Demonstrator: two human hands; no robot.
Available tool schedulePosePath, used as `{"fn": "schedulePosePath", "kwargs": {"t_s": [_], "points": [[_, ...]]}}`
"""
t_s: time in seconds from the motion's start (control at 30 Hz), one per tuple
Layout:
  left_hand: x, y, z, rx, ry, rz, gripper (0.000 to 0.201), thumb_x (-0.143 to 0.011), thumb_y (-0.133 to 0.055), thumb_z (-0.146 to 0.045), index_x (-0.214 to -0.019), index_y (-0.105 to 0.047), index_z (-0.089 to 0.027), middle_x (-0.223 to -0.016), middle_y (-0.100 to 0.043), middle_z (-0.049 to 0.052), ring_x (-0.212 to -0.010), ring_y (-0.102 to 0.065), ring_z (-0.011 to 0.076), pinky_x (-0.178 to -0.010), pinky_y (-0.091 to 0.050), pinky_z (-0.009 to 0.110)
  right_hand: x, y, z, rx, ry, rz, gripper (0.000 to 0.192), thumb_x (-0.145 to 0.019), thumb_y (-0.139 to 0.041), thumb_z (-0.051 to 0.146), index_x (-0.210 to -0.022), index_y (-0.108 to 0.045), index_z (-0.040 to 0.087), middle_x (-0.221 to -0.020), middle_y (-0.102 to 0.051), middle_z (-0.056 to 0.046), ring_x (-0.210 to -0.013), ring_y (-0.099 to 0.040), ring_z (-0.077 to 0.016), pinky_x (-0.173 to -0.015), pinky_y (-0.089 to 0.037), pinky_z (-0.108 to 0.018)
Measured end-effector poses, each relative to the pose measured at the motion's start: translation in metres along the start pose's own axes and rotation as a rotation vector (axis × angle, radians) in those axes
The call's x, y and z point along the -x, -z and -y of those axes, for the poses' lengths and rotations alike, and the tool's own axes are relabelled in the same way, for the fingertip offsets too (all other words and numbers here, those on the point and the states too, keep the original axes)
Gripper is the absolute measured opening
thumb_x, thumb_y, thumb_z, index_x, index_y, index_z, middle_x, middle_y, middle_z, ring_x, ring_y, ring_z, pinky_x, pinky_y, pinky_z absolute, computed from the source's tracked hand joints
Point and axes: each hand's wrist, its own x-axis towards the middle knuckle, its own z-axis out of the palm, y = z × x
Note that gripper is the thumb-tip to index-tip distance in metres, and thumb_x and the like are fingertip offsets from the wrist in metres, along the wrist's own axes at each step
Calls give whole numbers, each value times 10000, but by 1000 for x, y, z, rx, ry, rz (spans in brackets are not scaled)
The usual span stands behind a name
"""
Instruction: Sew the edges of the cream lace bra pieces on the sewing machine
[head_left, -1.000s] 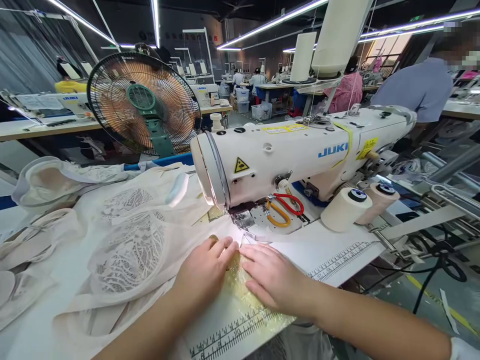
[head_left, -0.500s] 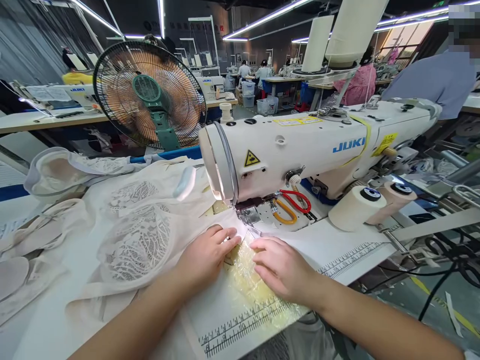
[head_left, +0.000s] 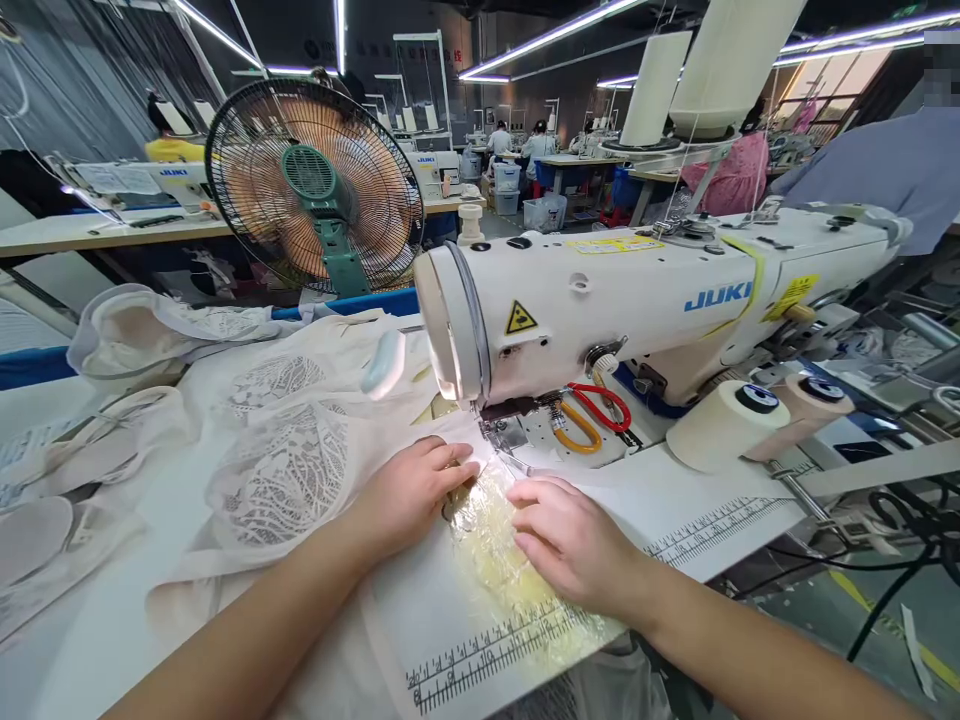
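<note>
My left hand [head_left: 409,490] lies flat on cream lace fabric [head_left: 277,470], fingertips pressing it just in front of the presser foot [head_left: 495,432] of a white JUKI sewing machine [head_left: 645,300]. My right hand [head_left: 574,540] rests palm down beside it on the table, fingers pointing at the needle area. Between the two hands shows a yellowish taped patch [head_left: 491,550] on the table top. Neither hand grips anything; both press down with fingers loosely together.
Orange and red scissors [head_left: 589,415] lie under the machine arm. Two thread cones [head_left: 727,425] lie to the right. A green fan [head_left: 315,190] stands behind the fabric pile. Bra cups [head_left: 127,335] sit at left. A printed ruler [head_left: 495,650] runs along the table edge. Other workers sit beyond.
Both hands have slid forward toward the presser foot with the fabric. The view has shifted a little to the left.
</note>
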Motion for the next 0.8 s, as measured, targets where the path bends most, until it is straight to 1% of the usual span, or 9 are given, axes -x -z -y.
{"fn": "schedulePosePath", "kwargs": {"t_s": [0.27,0.43,0.5,0.57,0.6,0.67,0.73,0.77,0.8], "points": [[-1,-1,11,-32,-29,-38,407,-859,-332,-66,-1064,-659,-194,-1117,-664,65,-871,-591,203,-714,-519,314,1,-2,1,-1,-6,-9,153,-819,-468,141,-740,-597,162,-969,-635,-106,-923,-570,-219,-861,-490,-397],[-3,0,22,-74,14,1,459,-800,-353,-7,-1082,-653,-209,-1148,-654,55,-943,-594,211,-763,-525,322,-1,-1,1,11,18,-41,154,-817,-460,131,-727,-577,171,-926,-639,-89,-909,-571,-208,-822,-499,-372],[-4,-1,24,-87,30,19,467,-785,-367,0,-1086,-651,-216,-1155,-650,53,-954,-596,215,-770,-528,327,-2,1,6,23,48,-60,145,-819,-454,134,-750,-576,170,-922,-644,-87,-916,-569,-209,-822,-496,-370],[-7,0,23,-97,43,34,466,-776,-374,6,-1085,-651,-206,-1155,-649,62,-957,-600,223,-775,-530,335,-3,-4,16,32,90,-46,138,-829,-446,156,-802,-580,169,-946,-650,-82,-925,-570,-205,-838,-489,-365],[-8,0,23,-103,50,39,465,-772,-374,9,-1082,-652,-198,-1154,-648,69,-958,-603,227,-779,-530,341,-4,-10,23,34,122,-27,134,-835,-447,185,-820,-579,170,-958,-654,-76,-921,-575,-199,-840,-488,-352],[-10,1,22,-126,67,38,465,-768,-365,15,-1067,-656,-190,-1151,-648,78,-960,-607,231,-780,-531,344,-6,-32,40,46,213,32,151,-847,-458,271,-822,-576,179,-968,-664,-51,-887,-593,-174,-822,-494,-301],[-8,3,22,-158,73,25,452,-785,-348,-1,-1053,-657,-193,-1143,-650,79,-960,-613,229,-777,-533,340,-10,-61,59,133,361,66,215,-845,-473,384,-779,-570,204,-926,-677,-18,-768,-606,-146,-690,-510,-248],[-4,4,22,-174,67,11,435,-804,-339,-23,-1047,-657,-193,-1136,-653,84,-961,-617,231,-775,-534,340,-13,-75,68,190,365,129,211,-852,-476,402,-830,-577,218,-980,-670,-6,-772,-609,-150,-669,-510,-255],[2,5,22,-188,58,-4,414,-826,-333,-52,-1051,-652,-191,-1139,-651,93,-968,-618,236,-775,-535,344,-17,-87,76,243,343,200,256,-849,-472,452,-904,-581,227,-1012,-661,-20,-789,-615,-178,-601,-506,-270]]}}
